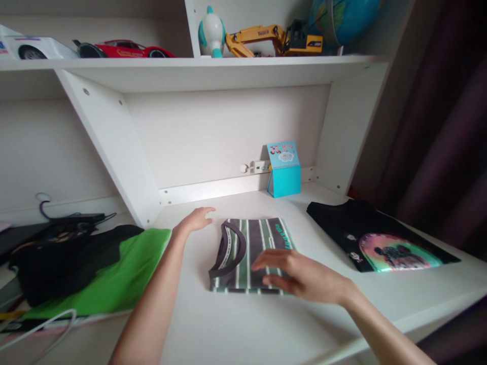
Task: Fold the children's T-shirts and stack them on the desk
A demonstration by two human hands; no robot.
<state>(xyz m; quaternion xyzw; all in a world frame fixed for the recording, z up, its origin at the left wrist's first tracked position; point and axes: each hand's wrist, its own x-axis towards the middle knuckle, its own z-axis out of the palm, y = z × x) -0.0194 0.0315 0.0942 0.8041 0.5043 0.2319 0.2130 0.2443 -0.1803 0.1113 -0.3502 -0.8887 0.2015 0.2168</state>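
Note:
A folded striped T-shirt (254,274), grey, green and white with green lettering, lies on the white desk (201,329), its neckline toward the left. Over its lower right part hovers my right hand (300,276), fingers apart and holding nothing; whether a fingertip touches the cloth I cannot tell. Beyond the shirt's upper left corner, my left hand (196,219) is stretched out open, apart from the shirt. To the right lies a folded black T-shirt (338,223) with a colourful print.
Green and black clothes (114,274) are heaped at left beside an upright panel (110,137). A blue desk calendar (285,180) stands near a power strip (261,167) at the back. Above, a shelf (228,65) holds a toy excavator (274,39), toy cars and a globe (344,23).

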